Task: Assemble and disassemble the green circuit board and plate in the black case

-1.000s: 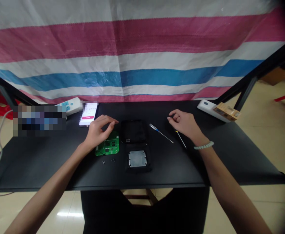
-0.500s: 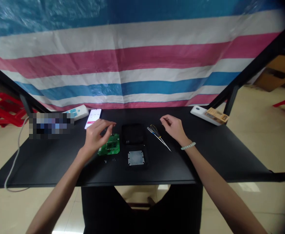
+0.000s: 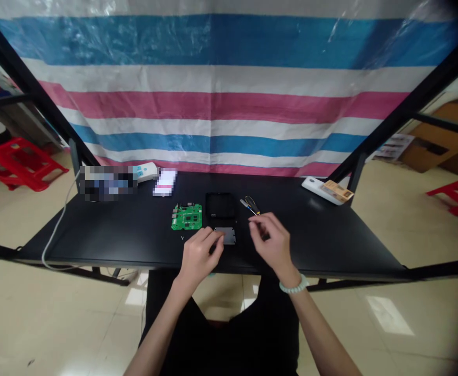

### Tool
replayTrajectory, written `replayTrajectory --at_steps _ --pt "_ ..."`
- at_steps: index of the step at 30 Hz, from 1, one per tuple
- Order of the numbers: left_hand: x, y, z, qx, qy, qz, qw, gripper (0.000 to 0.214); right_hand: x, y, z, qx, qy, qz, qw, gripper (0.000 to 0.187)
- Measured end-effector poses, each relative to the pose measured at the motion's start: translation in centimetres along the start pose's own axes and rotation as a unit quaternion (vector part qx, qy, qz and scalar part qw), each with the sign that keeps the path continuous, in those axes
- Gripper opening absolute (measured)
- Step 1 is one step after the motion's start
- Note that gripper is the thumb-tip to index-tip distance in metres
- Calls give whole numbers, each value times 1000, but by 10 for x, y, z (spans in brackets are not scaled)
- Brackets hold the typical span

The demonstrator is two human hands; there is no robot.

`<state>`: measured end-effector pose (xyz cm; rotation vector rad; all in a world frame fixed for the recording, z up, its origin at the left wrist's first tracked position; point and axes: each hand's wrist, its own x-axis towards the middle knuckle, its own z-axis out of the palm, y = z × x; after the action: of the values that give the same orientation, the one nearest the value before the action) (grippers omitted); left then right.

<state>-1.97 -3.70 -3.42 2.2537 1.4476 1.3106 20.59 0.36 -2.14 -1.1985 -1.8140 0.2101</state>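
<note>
My left hand hovers at the near left of a black casing half that has a silvery metal plate in it. Its fingers are bent, with thumb and forefinger apart, and the fingertips overlap the plate's left edge; contact cannot be made out. To the right of the plate is my right hand, fingers loosely curled and thumb apart, holding nothing visible. Beyond the plate lies an open black plastic casing half. A green circuit board rests flat to its left, with tiny screws in front. Two screwdrivers lie beyond my right hand, partly covered.
A phone and a white power strip are at the back left of the black table. At the back right, a white oblong device bears a brown box. A striped sheet hangs behind.
My left hand has moved right and nearer, from over the circuit board to the metal plate. My right hand has come nearer and inward, from beyond the screwdrivers. The camera view has shifted.
</note>
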Motion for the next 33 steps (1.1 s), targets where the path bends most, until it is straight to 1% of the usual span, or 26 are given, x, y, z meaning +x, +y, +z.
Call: replayTrajectory --at_steps 1,2,4,7,9,13,15,17,21,24,27,33 --pt "1 -1 1 20 -10 -3 1000 26 -3 -7 6 6 -33 -23 999 16" --pt "2 -2 2 34 -18 -7 999 25 -5 -12 11 9 -50 -34 998 18" --pt "1 -4 4 35 -24 -11 999 23 -6 -17 20 -3 -65 -50 997 24" --pt "-5 -7 4 -9 -21 -12 1000 22 -6 -16 26 -35 -75 -67 994 33" --pt "-8 -9 3 -42 -16 -26 999 22 -6 -14 26 -46 -100 -71 991 37" --pt "-11 -9 2 -60 -1 -65 996 21 -8 -15 25 -53 -156 -62 984 42" --pt "-12 -8 2 -55 -1 -62 997 21 -8 -16 26 -52 -165 -56 983 44" --pt "-13 -8 4 -47 -2 -45 998 20 -8 -16 26 -45 -173 -47 983 47" --pt "-14 -9 8 -34 -4 -35 999 20 -7 -12 27 -23 -212 -10 977 52" --pt "-14 -10 9 -26 -9 -36 999 21 -6 -9 28 -13 -221 10 975 61" --pt "-12 -9 9 -13 -18 -38 999 23 -5 -8 27 -5 -227 15 974 68" --pt "-15 -11 9 33 -25 -43 998 24 -6 -7 27 16 -224 15 974 67"
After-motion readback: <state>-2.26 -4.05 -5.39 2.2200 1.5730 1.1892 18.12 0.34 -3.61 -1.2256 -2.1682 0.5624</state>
